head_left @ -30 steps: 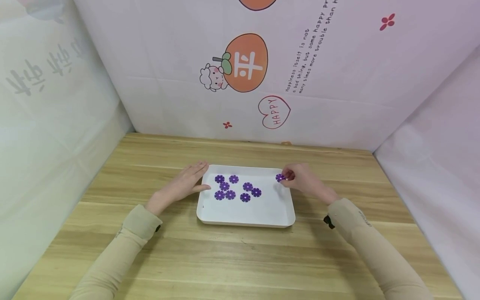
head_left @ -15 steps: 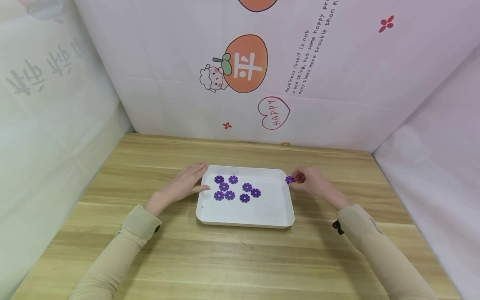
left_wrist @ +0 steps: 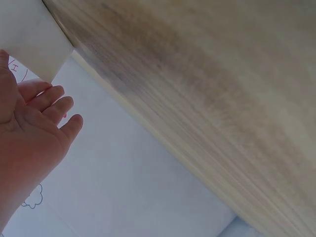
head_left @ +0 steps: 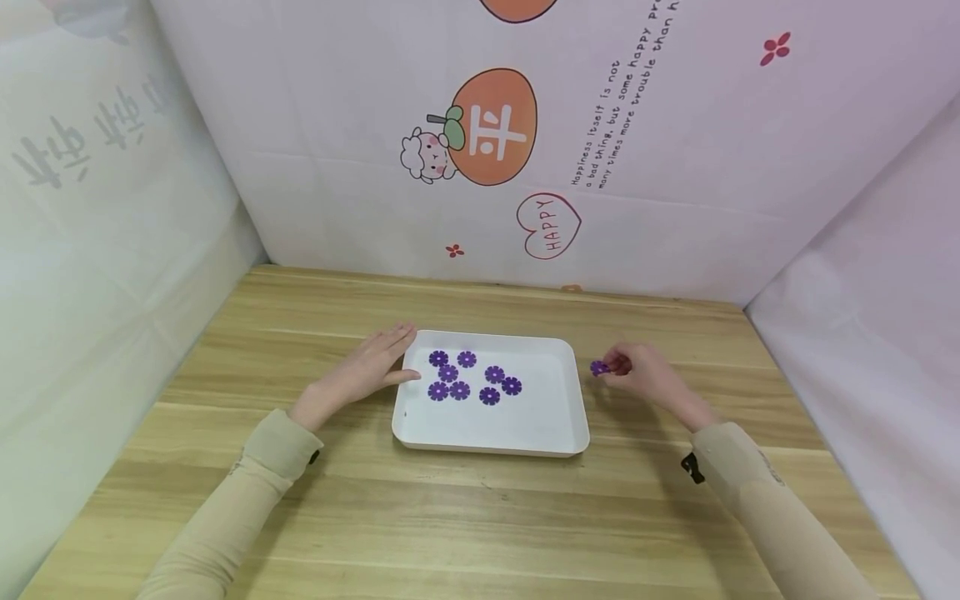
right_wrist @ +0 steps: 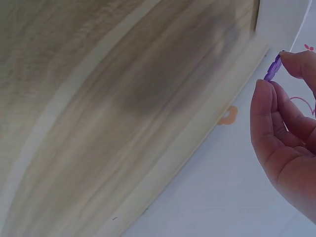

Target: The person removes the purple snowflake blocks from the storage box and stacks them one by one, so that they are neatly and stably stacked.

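Note:
In the head view a white tray [head_left: 536, 425] bears several purple snowflake discs [head_left: 490, 396], most of them toward its left half. My left hand [head_left: 371, 362] rests at the tray's left end, fingers straight along the corner and thumb over the rim; the left wrist view shows the same hand [left_wrist: 37, 118] at the tray's edge. Beyond the right rim, my right hand [head_left: 637, 371] pinches one purple snowflake disc [head_left: 599, 367] between thumb and fingertips. The right wrist view has this disc [right_wrist: 273, 67] edge-on in the pinch of the right hand [right_wrist: 286, 123].
The tray stands on a wood-grain table [head_left: 480, 517]. A white printed cloth [head_left: 337, 192] rises behind the table's back edge, and white cloth also hangs on the left and right sides. Wood surface surrounds the tray.
My right hand has carried the pinched disc from inside the tray's back right corner, over the rim, to the right of the tray. The left hand has stayed in place.

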### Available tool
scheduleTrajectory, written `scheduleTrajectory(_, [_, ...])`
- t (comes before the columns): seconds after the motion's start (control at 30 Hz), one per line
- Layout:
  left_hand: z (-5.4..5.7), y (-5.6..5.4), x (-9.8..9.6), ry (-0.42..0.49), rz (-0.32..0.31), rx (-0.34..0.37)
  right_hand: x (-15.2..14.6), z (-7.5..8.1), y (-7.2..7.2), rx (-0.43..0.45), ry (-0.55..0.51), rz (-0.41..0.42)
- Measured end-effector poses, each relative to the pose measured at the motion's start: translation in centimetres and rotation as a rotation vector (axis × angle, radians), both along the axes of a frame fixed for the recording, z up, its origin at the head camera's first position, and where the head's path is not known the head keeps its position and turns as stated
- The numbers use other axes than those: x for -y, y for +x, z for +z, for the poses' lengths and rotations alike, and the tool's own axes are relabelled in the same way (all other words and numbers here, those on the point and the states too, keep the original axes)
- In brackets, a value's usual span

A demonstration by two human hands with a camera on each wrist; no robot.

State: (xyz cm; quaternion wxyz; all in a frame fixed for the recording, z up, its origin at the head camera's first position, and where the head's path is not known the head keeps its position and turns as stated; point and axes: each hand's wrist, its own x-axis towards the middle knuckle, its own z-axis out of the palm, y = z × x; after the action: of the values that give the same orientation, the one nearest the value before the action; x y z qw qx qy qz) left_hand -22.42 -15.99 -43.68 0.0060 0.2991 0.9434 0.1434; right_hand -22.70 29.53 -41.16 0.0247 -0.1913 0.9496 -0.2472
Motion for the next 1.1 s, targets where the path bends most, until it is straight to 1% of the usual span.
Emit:
scheduleTrajectory(0.17, [0.0,0.0,0.0,-0.005,0.001,-0.006,-0.7,-0.5,0.1,0.011,0.008,-0.012])
scheduleTrajectory(0.37, [0.0,0.1,0.1,-0.003,0.002,-0.004,-1.4,-0.9,0.2,0.045,0.032,-0.035])
scheduleTrajectory(0.6, [0.0,0.0,0.0,0.0,0.004,0.004,-2.3,-1.6,0.3,0.068,0.032,-0.054])
scheduleTrajectory(1.1, [0.0,0.1,0.0,0.013,0.003,-0.007,-2.8,-2.3,0.7,0.064,0.052,-0.056])
